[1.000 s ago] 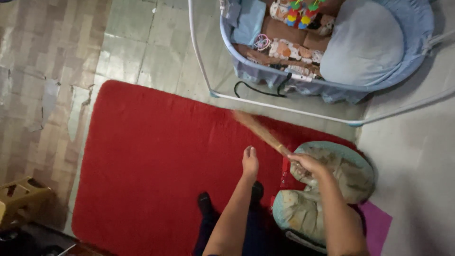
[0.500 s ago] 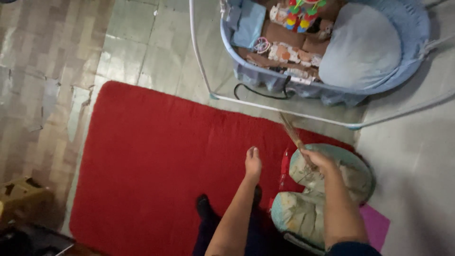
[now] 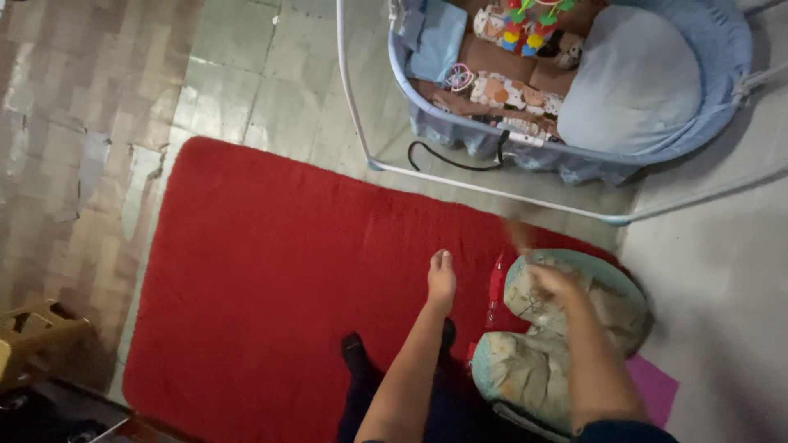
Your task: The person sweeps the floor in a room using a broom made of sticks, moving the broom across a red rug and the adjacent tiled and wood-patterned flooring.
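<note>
Hands are reaching out over a red rug [image 3: 271,271]. The left hand [image 3: 442,277] is hanging flat, fingers together, holding nothing. The right hand [image 3: 555,280] is blurring above a pale green cushion [image 3: 566,328], gripping a thin stick [image 3: 519,236]. A blue baby cradle [image 3: 574,82] is standing just beyond.

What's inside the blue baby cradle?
Inside the blue cradle lie a big blue pillow, colourful toys and patterned cloths. Whatever lies beneath them is covered.
</note>
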